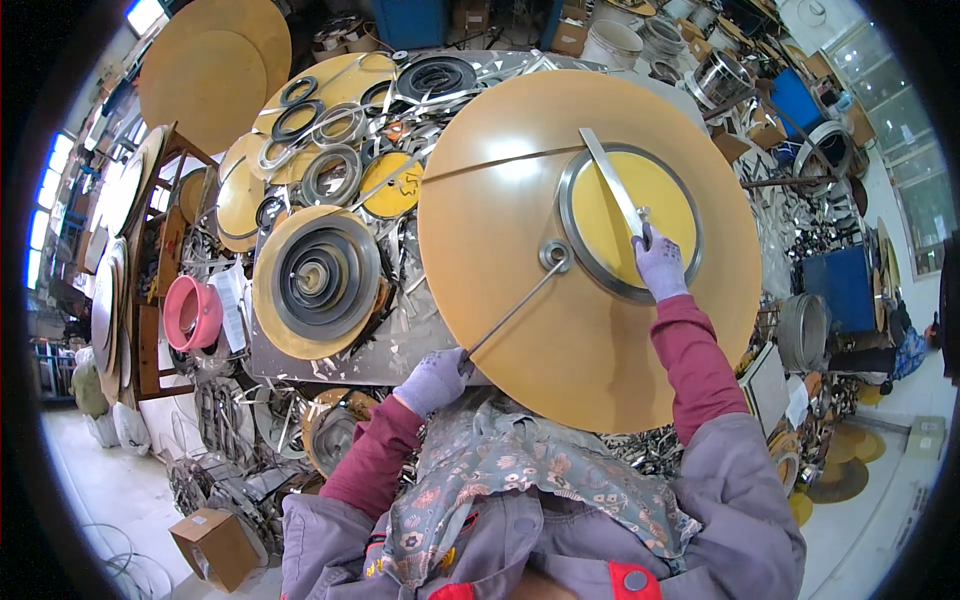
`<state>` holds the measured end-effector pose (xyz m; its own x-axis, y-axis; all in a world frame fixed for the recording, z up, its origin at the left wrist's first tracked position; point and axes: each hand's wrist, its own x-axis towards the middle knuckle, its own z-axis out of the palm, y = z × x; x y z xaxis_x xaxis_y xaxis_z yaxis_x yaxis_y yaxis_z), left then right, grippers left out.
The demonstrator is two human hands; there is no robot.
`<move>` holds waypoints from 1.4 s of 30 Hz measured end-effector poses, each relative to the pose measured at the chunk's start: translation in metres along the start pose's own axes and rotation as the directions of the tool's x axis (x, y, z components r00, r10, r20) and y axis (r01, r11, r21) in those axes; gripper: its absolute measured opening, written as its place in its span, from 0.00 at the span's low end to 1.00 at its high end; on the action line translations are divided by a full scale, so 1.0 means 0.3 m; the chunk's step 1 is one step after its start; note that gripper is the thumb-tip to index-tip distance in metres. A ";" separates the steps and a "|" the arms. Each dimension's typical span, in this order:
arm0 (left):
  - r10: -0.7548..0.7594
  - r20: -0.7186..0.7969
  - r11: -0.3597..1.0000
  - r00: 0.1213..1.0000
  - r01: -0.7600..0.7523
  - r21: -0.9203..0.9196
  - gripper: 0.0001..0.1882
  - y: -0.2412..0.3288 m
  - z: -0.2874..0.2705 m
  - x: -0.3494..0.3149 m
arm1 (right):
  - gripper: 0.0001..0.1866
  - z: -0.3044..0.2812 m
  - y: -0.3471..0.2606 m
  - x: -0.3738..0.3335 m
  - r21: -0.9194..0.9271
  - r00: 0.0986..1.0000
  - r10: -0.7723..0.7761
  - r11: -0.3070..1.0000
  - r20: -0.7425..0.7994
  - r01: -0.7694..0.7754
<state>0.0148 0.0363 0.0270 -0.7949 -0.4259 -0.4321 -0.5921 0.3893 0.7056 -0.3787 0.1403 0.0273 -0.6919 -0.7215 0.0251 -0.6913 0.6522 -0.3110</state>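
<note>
A large tan disc (500,230) lies over the worktable in front of me. On it sits a yellow disc (615,235) with a grey metal ring (567,212) around it. My right hand (660,262), in a pale purple glove, is closed on a flat metal bar (610,178) lying slanted across the yellow disc. My left hand (435,380), gloved alike, is closed around the near end of a thin metal rod (515,308). The rod's far end meets a small round metal roller (555,256) beside the ring. A narrow dark strip (495,162) runs from the left to the ring.
Left of the large disc, a tan disc carries nested grey rings (320,270). Behind it lie coils and a marked yellow disc (393,185). A pink basin (192,312) stands far left. A cardboard box (212,548) is on the floor; metal scraps (745,235) lie at right.
</note>
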 end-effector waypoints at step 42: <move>0.014 -0.002 0.999 1.000 -0.014 0.043 0.12 -0.030 0.034 0.017 | 0.17 0.009 -0.018 -0.001 -0.014 0.999 0.033 0.999 0.021 -0.032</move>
<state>0.0149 0.0390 0.0126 -0.8030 -0.4222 -0.4207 -0.5860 0.4302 0.6867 -0.3740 0.1363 0.0264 -0.7096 -0.7046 -0.0054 -0.6714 0.6783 -0.2986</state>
